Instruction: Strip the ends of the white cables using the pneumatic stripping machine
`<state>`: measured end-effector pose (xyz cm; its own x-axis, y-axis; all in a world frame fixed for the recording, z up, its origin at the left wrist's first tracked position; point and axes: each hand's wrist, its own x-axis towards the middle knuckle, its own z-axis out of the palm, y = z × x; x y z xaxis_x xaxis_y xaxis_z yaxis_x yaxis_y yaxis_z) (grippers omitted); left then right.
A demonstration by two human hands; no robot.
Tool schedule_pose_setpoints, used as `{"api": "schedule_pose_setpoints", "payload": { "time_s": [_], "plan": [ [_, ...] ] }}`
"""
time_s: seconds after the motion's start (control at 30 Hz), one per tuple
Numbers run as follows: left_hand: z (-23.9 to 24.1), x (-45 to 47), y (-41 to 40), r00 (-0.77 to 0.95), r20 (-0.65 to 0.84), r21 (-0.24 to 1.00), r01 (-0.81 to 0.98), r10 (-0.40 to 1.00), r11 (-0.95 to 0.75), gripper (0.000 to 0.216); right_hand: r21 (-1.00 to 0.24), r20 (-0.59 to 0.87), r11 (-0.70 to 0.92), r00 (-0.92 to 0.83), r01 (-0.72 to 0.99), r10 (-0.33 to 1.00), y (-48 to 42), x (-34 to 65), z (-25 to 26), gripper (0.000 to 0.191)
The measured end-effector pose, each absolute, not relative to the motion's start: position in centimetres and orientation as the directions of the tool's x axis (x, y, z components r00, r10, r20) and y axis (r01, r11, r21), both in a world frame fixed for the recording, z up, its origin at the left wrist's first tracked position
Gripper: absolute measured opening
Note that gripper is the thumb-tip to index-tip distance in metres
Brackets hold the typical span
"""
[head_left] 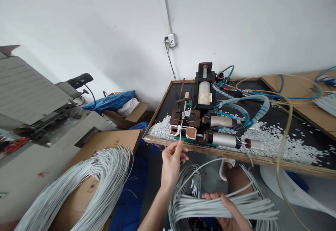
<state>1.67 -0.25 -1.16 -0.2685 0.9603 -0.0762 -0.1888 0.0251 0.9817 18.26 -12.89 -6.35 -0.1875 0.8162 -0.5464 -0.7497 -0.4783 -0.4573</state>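
While your left hand [172, 161] is raised toward the bench edge, its thumb and fingertips are pressed together on one thin white wire [180, 137] — the wire stands up from your fingers with its tip at the small machine [195, 120] just above. Far to your left, a loose heap of the same white wires [86, 185] lies over a cardboard box [110, 143], well apart from either hand. Lower and to the right, your right hand [231, 211] curls around a bundle of wires [223, 204] — fingers over the top, the strands running out past both sides. White scraps [275, 143] litter the black bench [262, 159] beyond.
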Motion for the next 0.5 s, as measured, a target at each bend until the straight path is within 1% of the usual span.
{"api": "schedule_pose_setpoints", "payload": {
  "time_s": [0.17, 0.5],
  "plan": [
    [-0.91, 1.44, -0.14, -0.251, -0.066, 0.979, -0.203, 0.966, 0.014, 0.035, -0.447, -0.552, -0.508, -0.220, -0.736, 0.804, -12.76, 18.58, -6.25, 0.040],
    [-0.74, 1.27, 0.24, -0.208, -0.045, 0.969, -0.246, 0.977, -0.008, 0.033, -0.468, -0.564, -0.484, -0.172, -0.739, 0.807, -13.02, 18.38, -6.07, 0.041]
  ]
}}
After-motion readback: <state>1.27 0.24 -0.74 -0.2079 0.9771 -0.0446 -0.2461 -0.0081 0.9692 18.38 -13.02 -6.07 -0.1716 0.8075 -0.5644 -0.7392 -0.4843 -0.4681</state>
